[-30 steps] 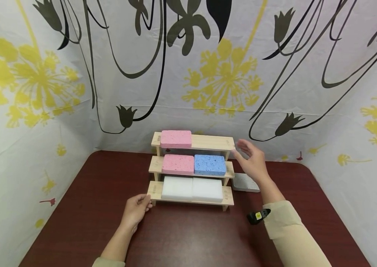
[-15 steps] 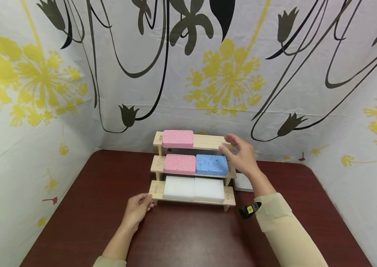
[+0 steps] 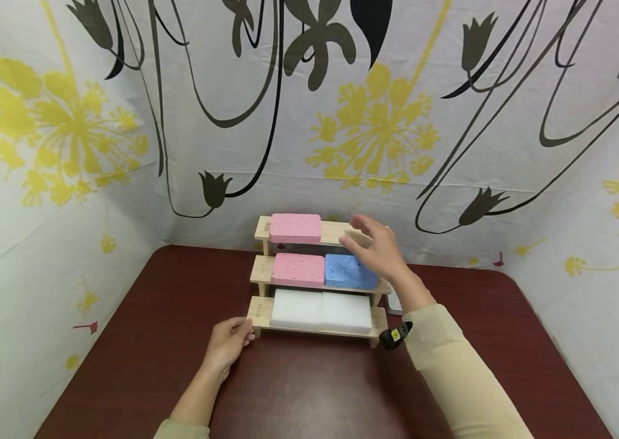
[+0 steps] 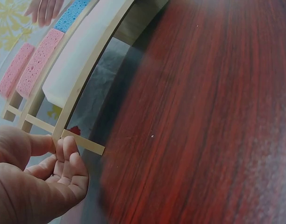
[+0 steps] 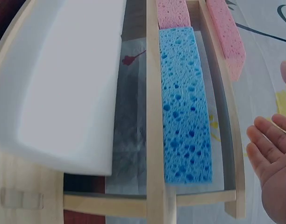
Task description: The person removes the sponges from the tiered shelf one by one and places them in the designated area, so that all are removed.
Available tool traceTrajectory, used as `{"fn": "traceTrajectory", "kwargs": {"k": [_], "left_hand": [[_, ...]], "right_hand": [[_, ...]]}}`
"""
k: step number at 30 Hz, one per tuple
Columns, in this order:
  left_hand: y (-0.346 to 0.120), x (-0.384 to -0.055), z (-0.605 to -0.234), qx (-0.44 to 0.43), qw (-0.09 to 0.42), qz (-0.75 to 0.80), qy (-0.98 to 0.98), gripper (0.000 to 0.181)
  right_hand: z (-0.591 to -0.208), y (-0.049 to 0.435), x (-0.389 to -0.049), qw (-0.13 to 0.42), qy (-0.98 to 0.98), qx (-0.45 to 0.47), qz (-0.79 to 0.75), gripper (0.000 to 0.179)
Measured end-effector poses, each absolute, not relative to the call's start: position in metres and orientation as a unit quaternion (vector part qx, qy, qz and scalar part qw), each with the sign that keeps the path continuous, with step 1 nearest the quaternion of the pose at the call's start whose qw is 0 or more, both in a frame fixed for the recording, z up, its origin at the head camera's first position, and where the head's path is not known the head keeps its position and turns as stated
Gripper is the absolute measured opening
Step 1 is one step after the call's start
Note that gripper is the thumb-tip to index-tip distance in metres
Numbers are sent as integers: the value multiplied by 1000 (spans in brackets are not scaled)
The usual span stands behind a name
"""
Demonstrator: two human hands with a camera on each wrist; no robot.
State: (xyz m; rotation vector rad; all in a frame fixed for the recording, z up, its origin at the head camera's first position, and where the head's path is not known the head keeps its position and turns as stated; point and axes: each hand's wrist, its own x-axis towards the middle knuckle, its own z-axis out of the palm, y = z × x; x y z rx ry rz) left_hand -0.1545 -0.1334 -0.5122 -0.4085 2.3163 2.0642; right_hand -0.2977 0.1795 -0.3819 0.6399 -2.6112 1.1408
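- At front left of the wooden rack (image 3: pixel 262 270), your left hand (image 3: pixel 227 342) pinches its edge.
- Near its top right, your right hand (image 3: pixel 378 247) is wide.

A dark reddish-brown wood-grain tabletop (image 3: pixel 309 390) spreads around the left hand (image 3: pixel 228 344), its far corners rounded; soft light gleams on it right of that hand; beyond the right hand (image 3: pixel 378 247) rises a creased white wall covering (image 3: pixel 233 152), turning forward along both sides; a yellow flower print (image 3: pixel 378 131) shows above the right hand, a grey tulip print (image 3: pixel 479 207) to its right, with dark curving stems.
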Motion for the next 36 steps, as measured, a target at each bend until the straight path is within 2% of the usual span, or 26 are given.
{"fn": "traceTrajectory", "kwargs": {"k": [16, 36], "left_hand": [[-135, -155, -513, -131, 12, 659, 740, 34], [-135, -154, -510, -132, 14, 659, 741, 32]], "right_hand": [[-384, 154, -316, 93, -893, 249, 364, 68], [-380, 127, -327, 65, -915, 240, 317, 78]]}}
